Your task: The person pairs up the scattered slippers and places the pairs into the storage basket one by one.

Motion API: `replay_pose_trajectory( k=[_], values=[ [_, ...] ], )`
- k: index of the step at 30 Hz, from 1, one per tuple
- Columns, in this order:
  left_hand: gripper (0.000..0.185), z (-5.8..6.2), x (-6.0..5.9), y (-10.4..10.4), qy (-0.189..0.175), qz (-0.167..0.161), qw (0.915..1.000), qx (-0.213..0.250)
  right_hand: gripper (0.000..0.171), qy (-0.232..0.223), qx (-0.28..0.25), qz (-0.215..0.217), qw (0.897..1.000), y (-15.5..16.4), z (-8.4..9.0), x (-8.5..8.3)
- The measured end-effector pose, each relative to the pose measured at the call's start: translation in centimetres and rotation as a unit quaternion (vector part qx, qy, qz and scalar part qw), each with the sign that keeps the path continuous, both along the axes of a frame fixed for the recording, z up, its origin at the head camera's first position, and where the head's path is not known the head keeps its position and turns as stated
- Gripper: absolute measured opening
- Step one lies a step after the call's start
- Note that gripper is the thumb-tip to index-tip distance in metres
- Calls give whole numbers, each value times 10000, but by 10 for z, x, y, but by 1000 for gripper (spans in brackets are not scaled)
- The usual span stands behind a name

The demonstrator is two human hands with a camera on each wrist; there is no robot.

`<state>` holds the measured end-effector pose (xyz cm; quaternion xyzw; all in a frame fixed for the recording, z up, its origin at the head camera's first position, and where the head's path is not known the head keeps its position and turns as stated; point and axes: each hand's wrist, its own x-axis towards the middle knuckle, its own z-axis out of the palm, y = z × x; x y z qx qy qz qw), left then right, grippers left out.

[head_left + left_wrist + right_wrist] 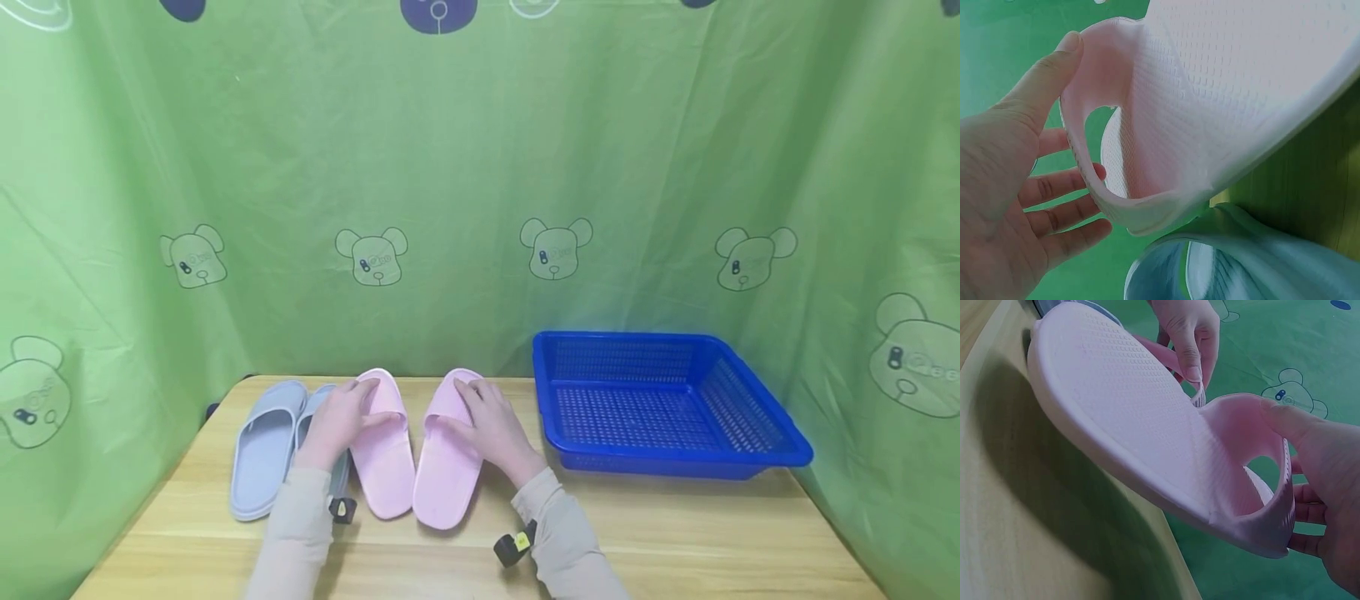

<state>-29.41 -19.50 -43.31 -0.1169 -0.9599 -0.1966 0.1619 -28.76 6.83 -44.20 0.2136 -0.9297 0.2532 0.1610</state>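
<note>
Pink slippers lie side by side on the wooden table (675, 533). Your left hand (341, 421) holds the left slipper (384, 450) by its bumpy strap; your right hand (491, 425) holds the right slipper (446, 467).

Bright, even light; soft wrist close-ups

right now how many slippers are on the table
4: two blue slippers at left, one partly hidden; left pink slipper and right pink slipper in the middle.
</note>
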Motion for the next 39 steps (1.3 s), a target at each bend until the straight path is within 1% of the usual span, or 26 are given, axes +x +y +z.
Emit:
replay_pose_trajectory(
  k=[4, 7, 11, 21, 31, 36, 39],
  values=[
    [77, -1, 1, -1, -38, 72, 9996, 277, 79, 39, -115, -64, 9999, 1, 1, 0],
    [80, -1, 2, -1, -113, 135, 9987, 485, 78, 194, -142, -95, 9997, 2, 1, 0],
    [83, -1, 3, -2, -159, 224, 9978, 596, 76, 426, -175, -151, 9988, 4, 2, -1],
    [83, 3, 7, -5, 4, 464, 9971, 605, 75, 569, -209, -432, 9972, 8, 5, -3],
    [84, 3, 7, -5, 55, 637, 9954, 708, 74, 701, -388, -671, 9945, 11, 9, -2],
    [82, 4, 7, -3, 193, 670, 9951, 701, 74, 786, -323, -902, 9923, 12, 11, -2],
    [81, 4, 7, -1, 196, 727, 9946, 707, 76, 785, -317, -1022, 9912, 13, 12, -2]
  ],
)
